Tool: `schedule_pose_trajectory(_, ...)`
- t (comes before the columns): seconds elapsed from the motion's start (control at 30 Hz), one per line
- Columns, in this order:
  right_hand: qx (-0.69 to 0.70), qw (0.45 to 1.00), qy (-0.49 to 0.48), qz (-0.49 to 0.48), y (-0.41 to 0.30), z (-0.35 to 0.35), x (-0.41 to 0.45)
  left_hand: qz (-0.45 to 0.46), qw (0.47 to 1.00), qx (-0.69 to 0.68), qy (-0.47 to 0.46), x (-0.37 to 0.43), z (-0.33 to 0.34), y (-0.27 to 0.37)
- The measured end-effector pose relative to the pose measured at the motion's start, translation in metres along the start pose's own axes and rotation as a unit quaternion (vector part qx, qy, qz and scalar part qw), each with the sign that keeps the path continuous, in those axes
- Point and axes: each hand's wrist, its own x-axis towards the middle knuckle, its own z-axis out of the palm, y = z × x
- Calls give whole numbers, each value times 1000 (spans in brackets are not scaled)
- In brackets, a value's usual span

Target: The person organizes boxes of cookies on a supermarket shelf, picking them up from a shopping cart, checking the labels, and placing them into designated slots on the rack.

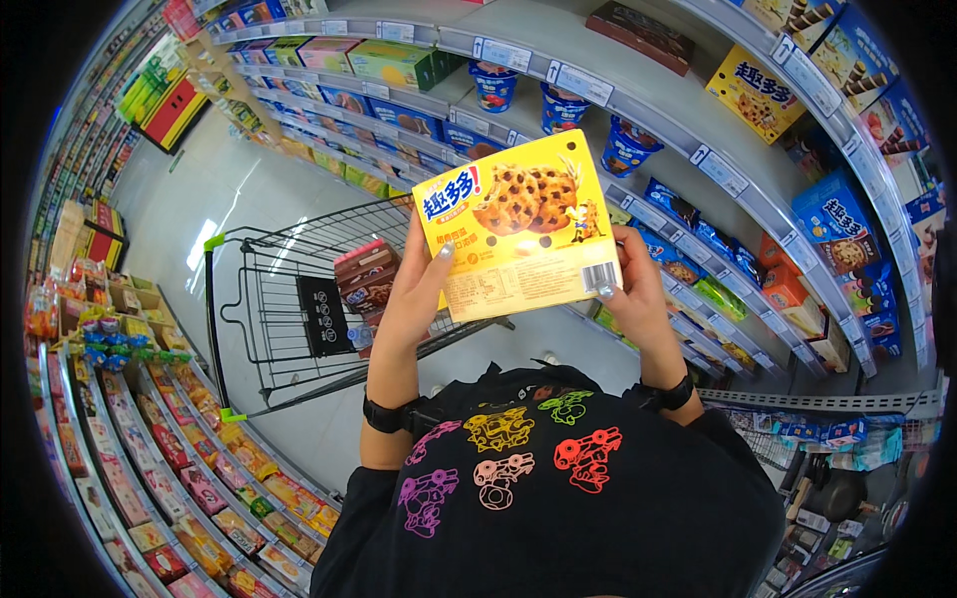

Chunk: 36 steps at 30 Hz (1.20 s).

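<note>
A yellow box of chocolate chip cookies [516, 224] is held up in front of my chest, over the near end of the shopping cart. Its printed face, with a barcode at the lower right, is turned to me. My left hand [419, 288] grips the box's left edge, thumb on the front. On the opposite edge my right hand [635, 288] holds the lower corner, its thumb beside the barcode. Fingers of both hands are partly hidden behind the box. A similar yellow cookie box [755, 93] stands on the shelf at the upper right.
The wire shopping cart [262, 299] holds a brown snack box [366, 276] and a plastic bottle [360, 336]. Shelves of cookies run along the right, with blue snack cups [562, 108] near the box. Another packed snack shelf [194, 478] lines the left, beside the shiny aisle floor [224, 161].
</note>
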Motion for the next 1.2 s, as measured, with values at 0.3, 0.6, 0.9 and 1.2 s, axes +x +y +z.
schedule_pose_trajectory(0.3,-300,948,-14,-107,-12,4,-3,-89,992,-79,34,16,-3,-43)
schedule_pose_trajectory(0.6,-416,881,10,-225,-15,4,-1,-59,996,-69,-12,13,-7,-58)
schedule_pose_trajectory(0.9,-329,913,42,-237,-20,5,3,-7,994,-21,-104,14,-2,-56)
schedule_pose_trajectory(1.2,-173,966,33,-188,7,18,3,17,984,-158,-79,16,10,-70)
